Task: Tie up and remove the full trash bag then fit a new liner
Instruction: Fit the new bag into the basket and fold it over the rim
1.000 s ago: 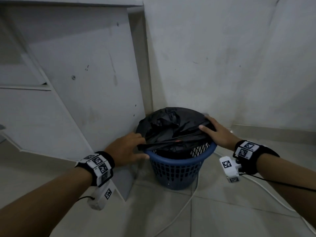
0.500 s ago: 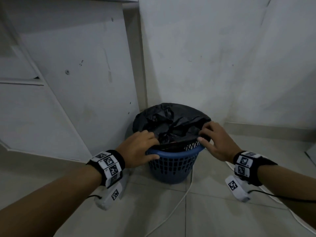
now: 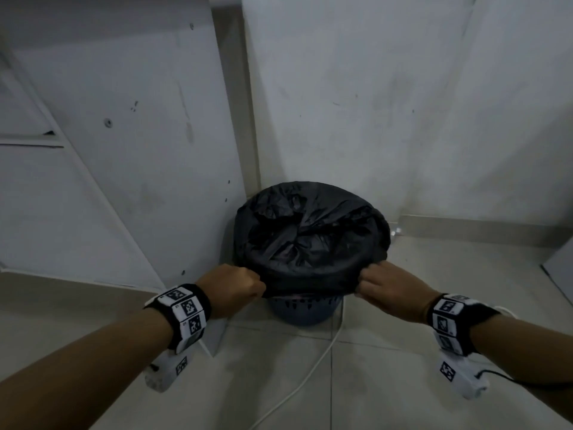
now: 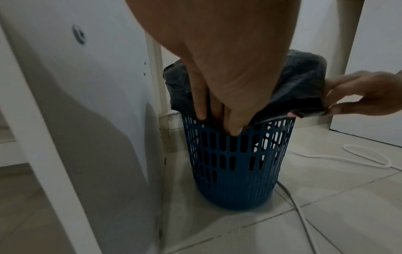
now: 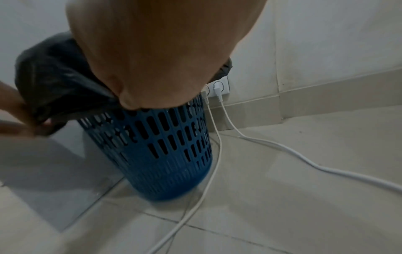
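Hands (image 3: 235,287) (image 3: 387,288) grip trash bag (image 3: 310,237) edge tightly.

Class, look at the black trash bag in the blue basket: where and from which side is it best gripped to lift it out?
Grip the black trash bag by its loose top edge, hanging over the blue basket rim, from above on opposite sides, where the left hand and right hand already hold it. Only that slack film offers a gatherable fold.
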